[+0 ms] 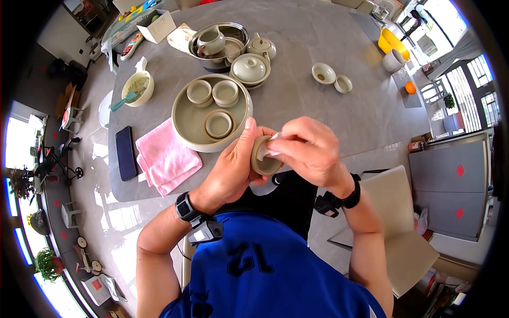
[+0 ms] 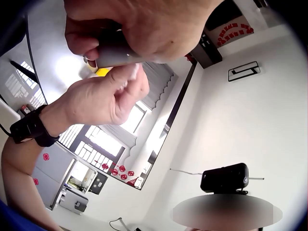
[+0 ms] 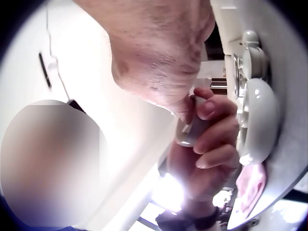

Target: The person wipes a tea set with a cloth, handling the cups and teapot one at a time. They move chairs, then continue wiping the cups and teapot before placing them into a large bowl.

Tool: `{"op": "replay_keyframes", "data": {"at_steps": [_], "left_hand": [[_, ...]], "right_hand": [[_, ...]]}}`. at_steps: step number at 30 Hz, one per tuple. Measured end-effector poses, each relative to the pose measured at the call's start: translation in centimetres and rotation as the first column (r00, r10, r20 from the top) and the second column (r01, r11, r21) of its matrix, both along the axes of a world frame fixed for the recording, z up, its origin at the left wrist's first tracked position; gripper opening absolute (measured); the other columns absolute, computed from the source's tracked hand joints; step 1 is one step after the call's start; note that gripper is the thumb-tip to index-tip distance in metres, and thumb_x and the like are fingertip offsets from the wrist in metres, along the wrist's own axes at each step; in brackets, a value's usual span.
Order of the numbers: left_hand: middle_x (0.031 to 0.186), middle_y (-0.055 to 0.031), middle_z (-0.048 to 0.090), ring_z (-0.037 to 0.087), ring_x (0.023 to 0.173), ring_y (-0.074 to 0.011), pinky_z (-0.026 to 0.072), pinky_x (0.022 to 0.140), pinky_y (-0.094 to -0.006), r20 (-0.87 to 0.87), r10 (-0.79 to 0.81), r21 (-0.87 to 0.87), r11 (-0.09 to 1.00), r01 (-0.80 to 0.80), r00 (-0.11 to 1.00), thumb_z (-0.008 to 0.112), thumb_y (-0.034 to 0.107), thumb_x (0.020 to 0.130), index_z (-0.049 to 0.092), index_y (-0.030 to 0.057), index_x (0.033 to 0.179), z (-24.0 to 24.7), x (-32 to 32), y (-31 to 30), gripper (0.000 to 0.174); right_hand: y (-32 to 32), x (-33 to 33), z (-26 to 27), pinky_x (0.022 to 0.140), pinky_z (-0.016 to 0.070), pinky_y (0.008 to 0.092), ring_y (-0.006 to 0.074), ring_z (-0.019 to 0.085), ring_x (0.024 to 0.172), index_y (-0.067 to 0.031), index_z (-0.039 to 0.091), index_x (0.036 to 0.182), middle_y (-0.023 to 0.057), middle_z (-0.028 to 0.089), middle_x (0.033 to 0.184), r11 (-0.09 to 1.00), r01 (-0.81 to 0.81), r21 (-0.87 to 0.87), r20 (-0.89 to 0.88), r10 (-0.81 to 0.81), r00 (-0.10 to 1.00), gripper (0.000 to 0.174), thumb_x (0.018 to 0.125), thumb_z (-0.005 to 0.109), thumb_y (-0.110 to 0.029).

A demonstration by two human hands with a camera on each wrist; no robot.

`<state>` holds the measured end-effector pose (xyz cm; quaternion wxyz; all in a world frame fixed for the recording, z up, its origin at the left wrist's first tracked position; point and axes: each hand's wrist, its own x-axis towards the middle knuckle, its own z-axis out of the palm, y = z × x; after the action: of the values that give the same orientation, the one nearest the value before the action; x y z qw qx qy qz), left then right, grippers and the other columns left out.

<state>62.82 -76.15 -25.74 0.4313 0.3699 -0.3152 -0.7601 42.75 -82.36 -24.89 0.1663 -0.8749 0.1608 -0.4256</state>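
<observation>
In the head view, my left hand [image 1: 230,167] grips a small grey-green teacup [image 1: 266,166] close in front of my body, its mouth tilted toward my right hand. My right hand [image 1: 313,151] pinches a white tissue [image 1: 263,150] that reaches inside the cup's rim. The left wrist view has the cup's brown-grey side [image 2: 113,54] under the left fingers, with the right hand [image 2: 101,98] beside it. Left fingers [image 3: 219,132] wrap round the cup [image 3: 185,138] in the right wrist view. Just beyond the hands, a wide ceramic basin [image 1: 184,119] contains three more small cups.
Behind the basin are a lidded bowl [image 1: 249,69], a teapot [image 1: 262,46] and a steel bowl [image 1: 241,33] containing a pitcher. Two small cups [image 1: 323,73] sit farther right. A pink cloth [image 1: 168,156], phone [image 1: 126,153] and cream bowl [image 1: 130,100] are at left.
</observation>
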Motion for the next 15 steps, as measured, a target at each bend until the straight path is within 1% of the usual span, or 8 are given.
{"op": "replay_keyframes", "data": {"at_steps": [3,6,7,9,10,12,14,15], "left_hand": [[0.085,0.0014,0.059,0.048,0.067,-0.0044,0.0365,0.054,-0.0218,0.216,0.141,-0.084,0.988,-0.126,0.966,0.025,0.057,0.114,0.06,0.0094,0.124,0.1,-0.6,0.1,0.06],[0.084,0.0025,0.058,0.046,0.066,-0.0037,0.0374,0.054,-0.0213,0.444,0.293,-0.411,0.906,-0.098,0.847,0.025,0.054,0.115,0.061,0.0089,0.125,-0.9,-0.2,-0.2,0.058],[0.083,0.0024,0.058,0.046,0.066,-0.0037,0.0374,0.054,-0.0212,0.453,0.294,-0.425,0.901,-0.086,0.842,0.025,0.054,0.115,0.06,0.0084,0.125,-1.1,-0.3,-0.2,0.058],[0.083,0.0023,0.058,0.046,0.065,-0.0035,0.0374,0.054,-0.0211,0.471,0.284,-0.449,0.892,-0.05,0.835,0.026,0.052,0.116,0.06,0.0075,0.126,-1.3,-0.8,0.0,0.057],[0.083,0.0023,0.058,0.047,0.065,-0.0035,0.0378,0.054,-0.0211,0.418,0.211,-0.308,0.948,-0.08,0.884,0.026,0.052,0.116,0.06,0.0071,0.125,-0.9,-1.1,0.1,0.057],[0.084,0.0022,0.058,0.048,0.066,-0.0035,0.0386,0.054,-0.021,0.267,0.094,-0.009,0.995,-0.095,0.959,0.026,0.052,0.116,0.061,0.0062,0.124,0.2,-1.8,0.2,0.058],[0.085,0.0002,0.06,0.053,0.07,-0.0056,0.0448,0.055,-0.0204,0.29,0.035,-0.057,0.998,-0.019,0.956,0.031,0.058,0.113,0.064,0.0044,0.117,-0.5,-1.3,0.2,0.063],[0.086,0.0002,0.06,0.053,0.07,-0.0055,0.0446,0.055,-0.0204,0.334,0.033,-0.074,0.997,-0.008,0.942,0.031,0.056,0.114,0.064,0.0046,0.117,-0.4,-1.4,0.4,0.061]], "right_hand": [[0.2,0.2,-1.0,0.066,0.0525,0.0397,0.0275,0.065,0.075,0.0005,0.073,0.105,0.0084,0.06,0.088,0.997,-0.018,-0.07,-0.176,0.005,0.984,0.022,0.083,0.075,-0.004],[2.6,0.5,-0.7,0.068,0.0535,0.0415,0.0308,0.066,0.078,0.0013,0.071,0.108,0.0111,0.062,0.09,0.97,0.035,0.241,-0.211,0.017,0.977,0.02,0.087,0.072,-0.001],[2.9,0.7,-0.7,0.068,0.054,0.0423,0.0336,0.067,0.079,0.002,0.069,0.111,0.0137,0.065,0.094,0.897,-0.037,0.441,-0.114,0.097,0.989,0.019,0.092,0.069,0.001],[2.9,0.7,-1.0,0.067,0.0541,0.0415,0.0329,0.068,0.08,0.0017,0.067,0.113,0.0139,0.066,0.095,0.863,-0.087,0.498,0.001,0.1,0.995,0.019,0.094,0.068,0.001],[3.0,0.7,-1.3,0.067,0.0542,0.0411,0.0325,0.068,0.08,0.0015,0.067,0.113,0.014,0.067,0.096,0.844,-0.111,0.525,0.056,0.096,0.994,0.019,0.095,0.068,0.001],[3.1,0.8,-1.9,0.063,0.053,0.0394,0.0297,0.066,0.072,0.0042,0.066,0.109,0.0134,0.061,0.091,0.984,0.032,0.176,-0.02,-0.029,0.999,0.019,0.091,0.068,-0.003],[3.5,0.4,-2.6,0.061,0.0524,0.0392,0.0287,0.064,0.067,0.0057,0.066,0.106,0.0132,0.059,0.089,0.972,0.144,-0.186,-0.112,-0.166,0.98,0.021,0.089,0.068,-0.006],[3.7,0.3,-2.8,0.058,0.0512,0.038,0.0277,0.061,0.062,0.0068,0.066,0.104,0.0117,0.055,0.086,0.97,0.146,-0.194,-0.158,-0.178,0.971,0.026,0.085,0.068,-0.01]]}}
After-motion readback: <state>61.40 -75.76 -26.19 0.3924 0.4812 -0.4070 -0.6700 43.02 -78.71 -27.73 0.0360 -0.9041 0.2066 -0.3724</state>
